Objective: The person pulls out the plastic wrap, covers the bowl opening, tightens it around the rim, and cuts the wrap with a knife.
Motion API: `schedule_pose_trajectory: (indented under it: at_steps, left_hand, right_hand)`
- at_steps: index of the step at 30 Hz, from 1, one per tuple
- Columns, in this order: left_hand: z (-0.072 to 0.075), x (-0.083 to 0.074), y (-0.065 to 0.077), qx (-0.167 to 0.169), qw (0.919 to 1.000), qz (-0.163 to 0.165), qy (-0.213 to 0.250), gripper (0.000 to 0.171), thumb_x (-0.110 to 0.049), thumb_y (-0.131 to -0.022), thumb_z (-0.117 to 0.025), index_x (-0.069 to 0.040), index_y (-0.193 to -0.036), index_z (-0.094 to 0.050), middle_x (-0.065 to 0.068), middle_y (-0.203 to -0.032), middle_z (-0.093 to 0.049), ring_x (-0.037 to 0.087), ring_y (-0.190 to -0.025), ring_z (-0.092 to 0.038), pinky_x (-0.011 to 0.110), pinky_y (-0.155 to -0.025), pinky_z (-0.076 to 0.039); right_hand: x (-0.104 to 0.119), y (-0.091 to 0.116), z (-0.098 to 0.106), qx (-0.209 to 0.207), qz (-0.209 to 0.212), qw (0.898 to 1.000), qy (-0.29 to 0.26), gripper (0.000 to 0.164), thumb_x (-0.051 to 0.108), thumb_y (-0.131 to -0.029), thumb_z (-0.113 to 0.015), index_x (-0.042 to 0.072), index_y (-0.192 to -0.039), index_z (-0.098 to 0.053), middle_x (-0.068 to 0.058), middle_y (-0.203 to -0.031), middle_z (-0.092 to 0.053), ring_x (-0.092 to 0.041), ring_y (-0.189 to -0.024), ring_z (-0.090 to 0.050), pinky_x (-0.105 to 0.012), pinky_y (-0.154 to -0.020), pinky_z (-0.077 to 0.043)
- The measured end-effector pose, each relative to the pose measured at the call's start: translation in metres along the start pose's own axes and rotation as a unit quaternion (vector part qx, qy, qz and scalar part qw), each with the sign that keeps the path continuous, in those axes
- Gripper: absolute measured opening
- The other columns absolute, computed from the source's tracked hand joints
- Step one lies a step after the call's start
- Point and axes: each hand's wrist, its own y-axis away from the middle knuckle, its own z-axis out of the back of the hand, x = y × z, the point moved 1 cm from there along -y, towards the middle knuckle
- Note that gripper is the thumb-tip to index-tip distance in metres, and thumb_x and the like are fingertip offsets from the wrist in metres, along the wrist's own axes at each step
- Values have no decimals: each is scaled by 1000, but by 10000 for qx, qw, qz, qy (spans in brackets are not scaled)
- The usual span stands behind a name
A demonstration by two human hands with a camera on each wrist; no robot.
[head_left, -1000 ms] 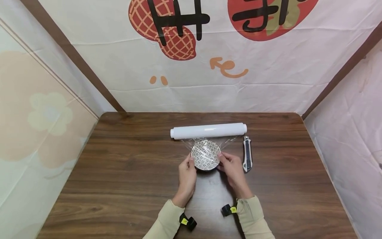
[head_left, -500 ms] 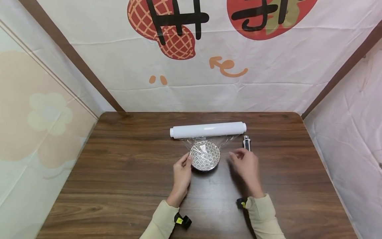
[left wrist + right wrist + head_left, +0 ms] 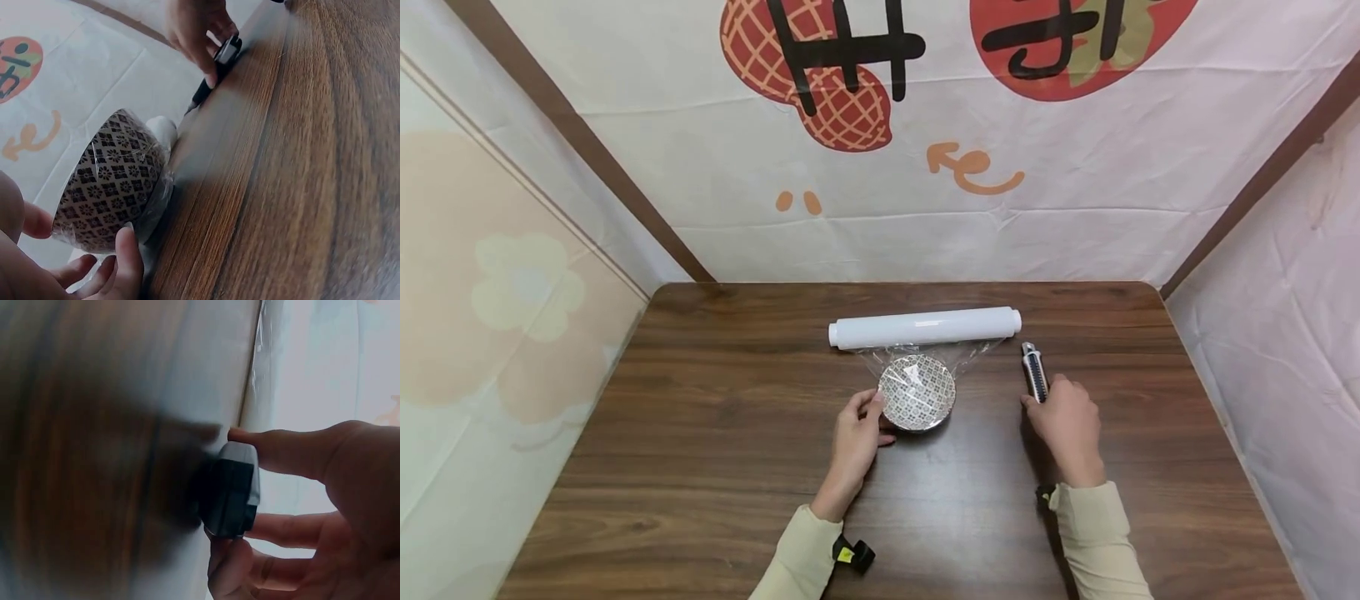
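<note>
In the head view, a patterned bowl (image 3: 917,393) is seen on the wooden table (image 3: 737,467), in front of a white roll (image 3: 925,327), with clear film (image 3: 973,354) stretched over its mouth and joined to the roll. The bowl's near left side is grasped by the left hand (image 3: 855,437). To its right, a utility knife (image 3: 1033,372) is gripped by the right hand (image 3: 1067,427), its head pointed away from the person. On the pale backdrop (image 3: 700,167), large black characters (image 3: 857,48) are printed over red shapes; they are cut off by the frame and cannot be read. A yellow label (image 3: 846,554) is borne at the left wrist, its marks too small to be made out.

In the left wrist view, the bowl's diamond-and-flower pattern is shown under wrinkled film, with fingers set around its side. The knife's tip is held near the table; whether it is touched cannot be told.

In the right wrist view, the knife's dark and grey end is held between the fingers; any lettering is blurred.
</note>
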Motion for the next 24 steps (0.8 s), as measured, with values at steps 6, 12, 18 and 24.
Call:
schedule_pose_trajectory:
  at_steps: [6,12,18,24]
  left_hand:
    - [1,1,1,365,9982,222,414,49,-28,-112,-50,3,-149,-48,28,-136,-60,30,-82,-77,39,-65,-66]
    - [-1,4,0,595,9965,303,503,53,-32,-112,-48,2,-153,-41,28,-147,-52,35,-80,-78,42,-65,-66]
    - [-5,4,0,712,9941,248,775,52,-28,-112,-50,4,-151,-40,31,-142,-53,29,-78,-77,41,-65,-66]
    - [-3,3,-1,687,9928,174,963,49,-21,-111,-53,6,-150,-41,31,-138,-54,23,-74,-74,39,-66,-67]
  right_hand:
    - [-3,-7,13,116,40,9998,122,52,46,-92,-77,-4,-90,-62,-23,-81,-61,-42,-71,-63,-53,-55,-49]
    - [34,-34,20,-708,1510,9859,-148,53,35,-99,-73,-11,-123,-64,-33,-113,-68,-51,-105,-66,-64,-87,-55]
    - [78,-76,0,14,3194,9474,202,58,25,-96,-77,-1,-144,-59,-25,-146,-61,-45,-144,-51,-58,-122,-41]
    - [95,-93,-19,369,3559,9317,633,57,20,-91,-83,4,-142,-63,-20,-145,-64,-43,-142,-54,-61,-121,-41]
